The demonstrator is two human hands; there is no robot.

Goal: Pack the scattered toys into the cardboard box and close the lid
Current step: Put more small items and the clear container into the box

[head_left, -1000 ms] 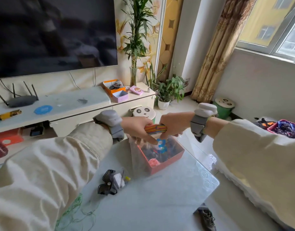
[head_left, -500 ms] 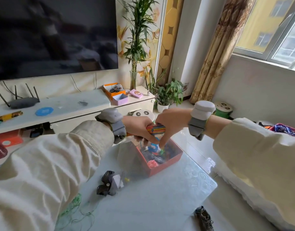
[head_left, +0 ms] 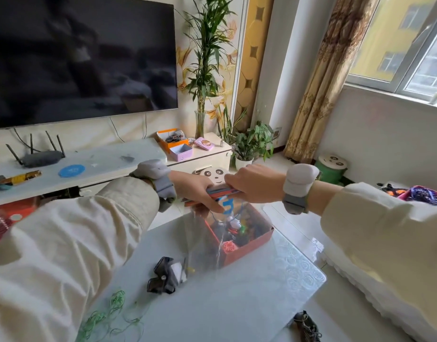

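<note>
A bundle of coloured sticks (head_left: 223, 193) is hanging over the open orange cardboard box (head_left: 252, 245) — the left hand (head_left: 195, 188) and right hand (head_left: 254, 185) are both gripping it. The box is sitting on the pale surface (head_left: 237, 299), near a black toy (head_left: 164, 275).

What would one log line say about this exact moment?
left hand: grips coloured sticks | right hand: grips same sticks | sticks: above orange box | box: open, toys inside | black item: on table

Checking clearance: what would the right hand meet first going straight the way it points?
Probably the left hand, gripping the same sticks right ahead of the right hand; depth is uncertain from one view.
</note>
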